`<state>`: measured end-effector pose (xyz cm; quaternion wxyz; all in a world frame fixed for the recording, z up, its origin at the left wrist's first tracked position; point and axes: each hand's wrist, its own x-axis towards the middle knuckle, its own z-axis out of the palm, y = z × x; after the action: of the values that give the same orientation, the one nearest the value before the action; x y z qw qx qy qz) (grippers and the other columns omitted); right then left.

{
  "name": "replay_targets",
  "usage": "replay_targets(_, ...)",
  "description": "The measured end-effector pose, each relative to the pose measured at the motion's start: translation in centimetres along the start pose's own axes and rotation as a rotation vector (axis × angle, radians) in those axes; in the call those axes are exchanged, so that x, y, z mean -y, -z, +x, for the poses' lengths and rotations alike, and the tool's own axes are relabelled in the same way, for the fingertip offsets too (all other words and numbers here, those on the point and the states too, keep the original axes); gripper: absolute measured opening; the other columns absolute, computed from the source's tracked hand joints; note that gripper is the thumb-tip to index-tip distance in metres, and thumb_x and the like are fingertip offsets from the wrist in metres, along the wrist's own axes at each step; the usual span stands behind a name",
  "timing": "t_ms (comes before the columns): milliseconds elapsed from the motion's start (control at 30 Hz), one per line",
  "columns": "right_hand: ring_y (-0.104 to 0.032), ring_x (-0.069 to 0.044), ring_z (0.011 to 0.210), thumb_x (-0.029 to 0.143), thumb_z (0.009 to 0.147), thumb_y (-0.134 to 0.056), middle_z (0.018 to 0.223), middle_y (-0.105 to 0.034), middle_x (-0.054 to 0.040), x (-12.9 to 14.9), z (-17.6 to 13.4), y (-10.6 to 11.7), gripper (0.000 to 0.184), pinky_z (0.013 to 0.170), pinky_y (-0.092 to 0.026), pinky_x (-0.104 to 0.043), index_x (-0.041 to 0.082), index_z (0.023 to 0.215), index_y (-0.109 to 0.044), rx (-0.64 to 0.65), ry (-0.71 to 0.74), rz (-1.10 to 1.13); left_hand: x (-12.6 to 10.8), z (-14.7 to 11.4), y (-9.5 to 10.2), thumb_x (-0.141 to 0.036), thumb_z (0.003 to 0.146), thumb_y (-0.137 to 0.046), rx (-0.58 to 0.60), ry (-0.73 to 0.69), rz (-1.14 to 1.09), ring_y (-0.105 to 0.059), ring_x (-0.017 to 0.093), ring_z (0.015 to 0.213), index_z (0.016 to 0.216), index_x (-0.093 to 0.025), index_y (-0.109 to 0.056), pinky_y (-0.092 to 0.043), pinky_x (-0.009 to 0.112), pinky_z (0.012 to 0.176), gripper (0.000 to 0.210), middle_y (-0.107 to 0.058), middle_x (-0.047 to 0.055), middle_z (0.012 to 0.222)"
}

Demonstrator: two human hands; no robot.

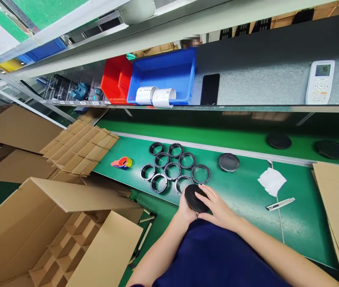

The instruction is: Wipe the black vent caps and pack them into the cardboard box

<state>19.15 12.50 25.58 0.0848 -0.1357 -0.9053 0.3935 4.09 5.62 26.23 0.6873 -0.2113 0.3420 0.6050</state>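
In the head view, both hands hold one round black cap (192,198). It is just on the near side of the black rings (172,179), close to the person's tummy. The left hand (186,210) is curled around the cap's left side. The right hand (220,208) bends over the top, with its fingers on the cap and its thumb by the near edge. The step looks like holding the cap with two hands. I cannot tell if a ring sits under it. The next move seems to need a firm left hand, with the right hand minding the rim so the cap does not slip.

Nine rings sit close together on the green surface (243,199), and the cap hides a bit of one. Right of the rings is a black disc (229,162), then a white cloth (272,181) and a cutter knife (280,203). Left of the rings is a bright roll of tape (117,163), then some cardboard dividers (81,149). A big open box (105,251) is left of the rings too, but nearer. Above and behind the rings is a gray shelf (255,79), with a red bin (117,75), a blue bin (161,73), a black phone (210,89) and a white remote (320,83).
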Motion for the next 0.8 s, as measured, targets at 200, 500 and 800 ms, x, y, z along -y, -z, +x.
replay_targets(200, -0.028, -0.035, 0.144, 0.05, 0.068, -0.078, 0.156, -0.025, -0.0151, -3.8, 4.2, -1.7, 0.114, 0.116, -0.033, -0.052, 0.029, 0.158, -0.012, 0.063, -0.144, 0.151, -0.7, 0.6, 2.1, -0.061, 0.092, -0.045, -0.053, 0.017, 0.052, -0.066, 0.029, 0.097, 0.116, -0.012, -0.061, -0.045, 0.045, 0.098, 0.057, -0.071, 0.015, 0.099)
replay_targets(500, -0.029, -0.045, 0.14, 0.061, 0.067, -0.074, 0.154, -0.029, -0.0257, -12.8, 11.2, -3.2, 0.111, 0.115, -0.02, -0.06, 0.016, 0.156, -0.025, -0.092, -0.318, -0.428, -4.8, -2.2, 7.5, -0.047, 0.092, -0.054, -0.279, -0.084, 0.174, -0.068, 0.025, 0.099, 0.122, -0.01, -0.056, -0.049, 0.04, 0.097, 0.048, -0.068, 0.017, 0.111)
replay_targets(800, -0.009, -0.035, 0.152, 0.058, 0.095, -0.043, 0.165, -0.012, -0.0175, -11.0, 7.5, -1.5, 0.079, 0.122, -0.009, -0.057, 0.014, 0.157, -0.022, -0.217, -0.31, -0.529, -5.5, -2.5, 9.1, -0.035, 0.094, -0.056, -0.399, -0.085, 0.105, -0.072, 0.024, 0.095, 0.115, -0.007, -0.059, -0.056, 0.034, 0.09, 0.036, -0.072, 0.017, 0.105)
